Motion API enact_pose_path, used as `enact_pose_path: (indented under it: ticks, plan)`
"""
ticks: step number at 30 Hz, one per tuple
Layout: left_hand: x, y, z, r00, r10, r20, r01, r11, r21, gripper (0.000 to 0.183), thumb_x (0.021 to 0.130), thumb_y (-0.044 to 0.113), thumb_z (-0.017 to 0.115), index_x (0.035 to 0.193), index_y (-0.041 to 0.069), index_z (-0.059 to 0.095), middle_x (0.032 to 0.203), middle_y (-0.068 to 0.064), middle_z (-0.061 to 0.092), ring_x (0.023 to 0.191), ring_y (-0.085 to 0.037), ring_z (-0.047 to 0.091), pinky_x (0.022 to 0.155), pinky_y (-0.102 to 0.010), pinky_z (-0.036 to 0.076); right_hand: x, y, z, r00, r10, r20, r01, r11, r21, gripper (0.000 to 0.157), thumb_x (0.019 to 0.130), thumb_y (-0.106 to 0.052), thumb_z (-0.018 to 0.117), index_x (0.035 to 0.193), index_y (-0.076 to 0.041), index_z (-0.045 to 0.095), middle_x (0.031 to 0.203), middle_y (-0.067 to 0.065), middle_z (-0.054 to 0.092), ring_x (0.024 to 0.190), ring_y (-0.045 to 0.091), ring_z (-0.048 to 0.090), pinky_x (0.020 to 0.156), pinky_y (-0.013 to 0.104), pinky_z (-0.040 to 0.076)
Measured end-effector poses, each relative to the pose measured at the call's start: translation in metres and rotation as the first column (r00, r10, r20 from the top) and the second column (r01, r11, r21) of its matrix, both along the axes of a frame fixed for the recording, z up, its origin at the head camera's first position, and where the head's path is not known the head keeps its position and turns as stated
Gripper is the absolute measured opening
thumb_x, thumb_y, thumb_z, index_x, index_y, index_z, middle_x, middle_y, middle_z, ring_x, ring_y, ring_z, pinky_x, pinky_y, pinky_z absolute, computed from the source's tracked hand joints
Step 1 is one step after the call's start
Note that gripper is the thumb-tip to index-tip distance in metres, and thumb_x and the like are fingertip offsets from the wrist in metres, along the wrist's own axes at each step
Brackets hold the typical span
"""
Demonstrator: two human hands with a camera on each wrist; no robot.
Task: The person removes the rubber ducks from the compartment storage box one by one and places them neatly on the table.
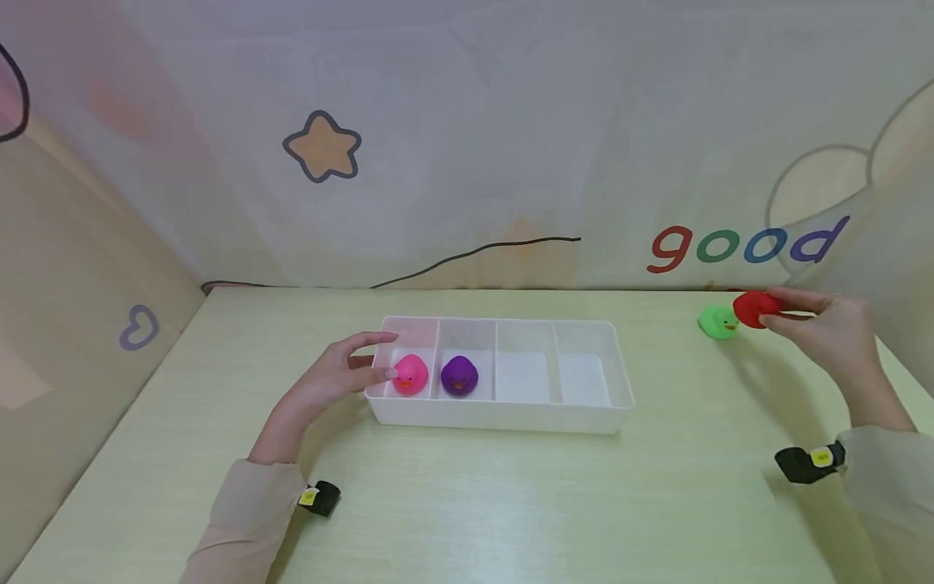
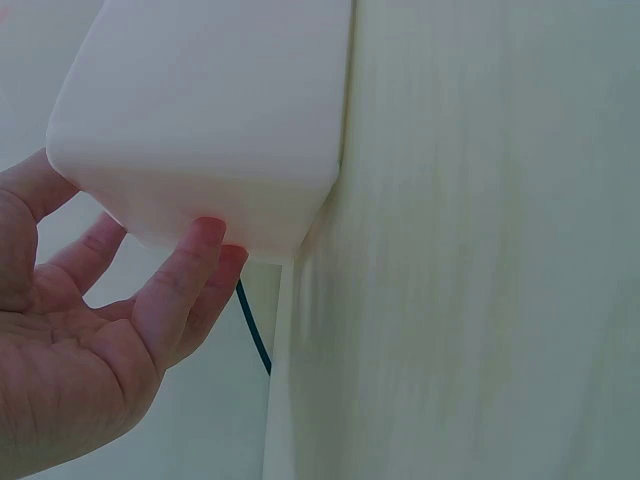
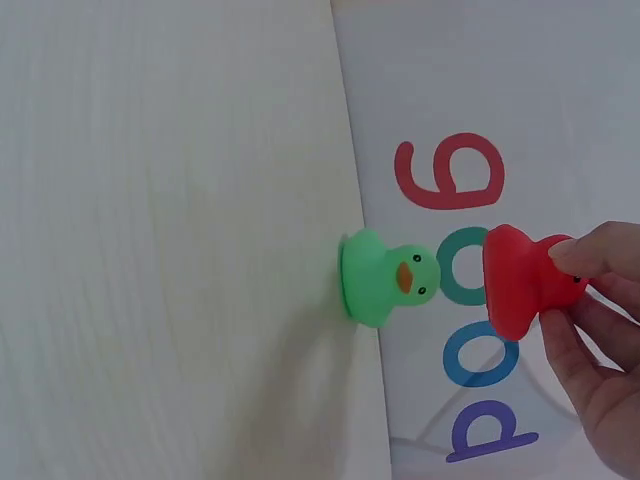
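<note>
A white divided box stands on the table with a pink rubber duck in its leftmost compartment and a purple rubber duck in the one beside it. My left hand grips the box's left end, some fingers over the rim. In the left wrist view, other fingertips touch the outside of the end wall. At the far right, my right hand pinches a red rubber duck by its head, off the table. A green rubber duck stands upright on the table close beside it.
The box's two right compartments hold nothing. A printed cloth backdrop rises behind the table and along its sides. The green duck stands near the table's back edge.
</note>
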State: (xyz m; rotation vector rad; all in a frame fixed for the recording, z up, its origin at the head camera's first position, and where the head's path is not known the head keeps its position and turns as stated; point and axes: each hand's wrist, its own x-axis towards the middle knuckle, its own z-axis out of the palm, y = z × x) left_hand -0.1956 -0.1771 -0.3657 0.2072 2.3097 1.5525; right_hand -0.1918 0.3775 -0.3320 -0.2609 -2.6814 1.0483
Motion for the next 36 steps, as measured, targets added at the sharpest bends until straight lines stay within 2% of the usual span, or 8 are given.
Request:
enact_pose_path:
  ticks: [4,6,9,11,13,18,28,36]
  plan:
    - [-0.001,-0.001,0.000,1.000,-0.006,-0.013,0.006,1.000,-0.010,0.058,0.081,0.025,0.068,0.133,0.015,0.044,0.142,-0.011,0.030,0.123,-0.038,0.039,0.090,-0.045,0.045,-0.008,0.008,-0.005,0.998,-0.021,0.066,0.021,1.000,0.008,0.050,0.086,-0.027,0.062,0.125,0.002,0.052,0.119,0.007,0.057,0.092,0.010,0.048,0.059,0.007,0.043]
    - [-0.002,-0.001,-0.001,1.000,-0.007,-0.013,0.007,1.000,-0.012,0.058,0.081,0.025,0.068,0.133,0.015,0.044,0.141,-0.012,0.031,0.123,-0.038,0.039,0.089,-0.045,0.046,-0.015,0.021,-0.016,0.996,-0.041,0.075,0.040,0.999,0.018,0.048,0.085,-0.031,0.062,0.127,-0.009,0.053,0.116,0.005,0.059,0.093,0.013,0.046,0.058,0.010,0.044]
    - [-0.001,-0.001,-0.002,1.000,-0.010,-0.013,0.010,1.000,-0.018,0.058,0.081,0.025,0.068,0.133,0.015,0.044,0.141,-0.012,0.031,0.123,-0.038,0.040,0.088,-0.044,0.046,-0.025,0.040,-0.032,0.997,-0.025,0.070,0.024,1.000,0.016,0.047,0.085,-0.028,0.064,0.126,-0.008,0.054,0.118,0.012,0.059,0.101,0.028,0.047,0.056,0.013,0.045]
    - [-0.001,-0.001,-0.002,1.000,-0.002,-0.009,0.002,1.000,-0.023,0.057,0.081,0.025,0.068,0.133,0.016,0.044,0.140,-0.011,0.032,0.123,-0.037,0.040,0.088,-0.044,0.047,-0.035,0.057,-0.049,0.997,-0.050,0.064,0.047,0.998,0.047,0.047,0.084,-0.031,0.064,0.126,-0.012,0.056,0.113,0.004,0.061,0.097,0.022,0.047,0.054,0.015,0.046]
    - [0.000,-0.001,-0.002,1.000,-0.002,-0.011,0.001,1.000,-0.025,0.057,0.081,0.026,0.068,0.133,0.017,0.044,0.141,-0.011,0.031,0.123,-0.037,0.039,0.088,-0.044,0.047,-0.044,0.071,-0.061,0.997,-0.041,0.071,0.036,0.997,0.073,0.051,0.084,-0.031,0.064,0.125,-0.003,0.053,0.123,0.022,0.053,0.101,0.032,0.044,0.053,0.015,0.044]
    - [-0.001,-0.001,-0.002,1.000,0.001,-0.016,-0.001,1.000,-0.021,0.057,0.081,0.026,0.068,0.132,0.017,0.045,0.140,-0.010,0.032,0.123,-0.037,0.040,0.088,-0.044,0.047,-0.063,0.102,-0.090,0.997,-0.022,0.079,0.012,0.993,0.116,0.063,0.080,-0.049,0.062,0.126,-0.007,0.053,0.124,0.022,0.053,0.105,0.031,0.041,0.056,0.016,0.044]
    - [-0.002,-0.001,-0.003,1.000,-0.001,-0.011,0.001,1.000,0.004,0.056,0.081,0.024,0.068,0.132,0.016,0.045,0.139,-0.011,0.033,0.122,-0.037,0.041,0.087,-0.043,0.047,-0.036,0.053,-0.043,0.984,0.040,0.173,-0.053,0.996,0.074,0.050,0.087,-0.021,0.061,0.125,0.008,0.047,0.123,0.032,0.047,0.108,0.043,0.039,0.064,0.024,0.040]
    - [-0.001,-0.002,-0.002,1.000,-0.001,-0.010,0.001,1.000,0.018,0.056,0.081,0.024,0.068,0.132,0.015,0.045,0.138,-0.011,0.034,0.120,-0.036,0.043,0.087,-0.042,0.047,-0.028,0.040,-0.036,0.972,0.070,0.225,-0.092,0.992,0.088,0.046,0.088,-0.013,0.057,0.125,0.012,0.044,0.121,0.038,0.043,0.109,0.049,0.034,0.069,0.036,0.039]
